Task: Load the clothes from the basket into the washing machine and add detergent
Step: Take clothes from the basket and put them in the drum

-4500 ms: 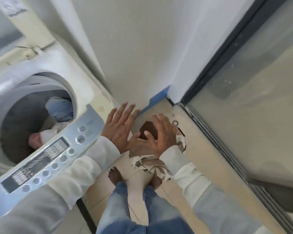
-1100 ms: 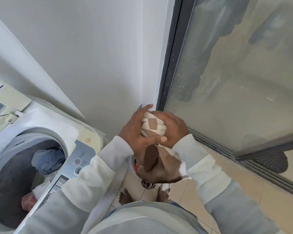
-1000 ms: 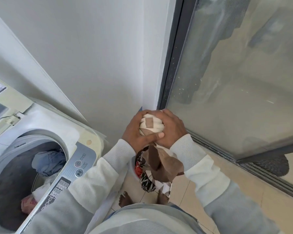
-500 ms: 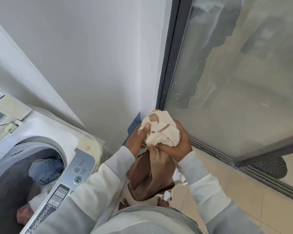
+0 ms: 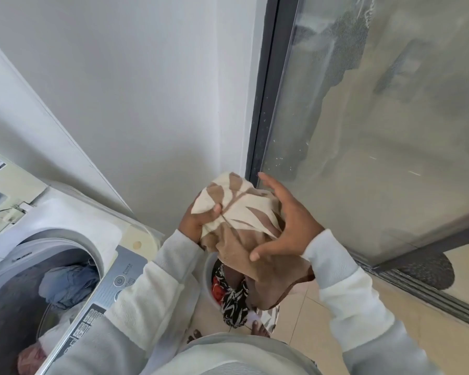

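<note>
The right grip [image 5: 290, 226] is opening; the left grip [image 5: 195, 226] is pinching the cloth [image 5: 238, 209]. More clothes [image 5: 233, 299] are waiting in the basket [image 5: 207, 272].

1 wide-angle head camera looks steeply down from close above; washing machine [image 5: 65, 226] lower left; glass door [image 5: 377, 131] right.

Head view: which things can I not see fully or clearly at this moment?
- Basket, head view: only a bit of white rim shows; the patterned cloth and the left sleeve cover the rest.
- Washing machine drum, head view: cut off by the left and bottom edges.
- Control panel, head view: labels too small to read, lower part under the sleeve.
- Detergent: nowhere in this view.
</note>
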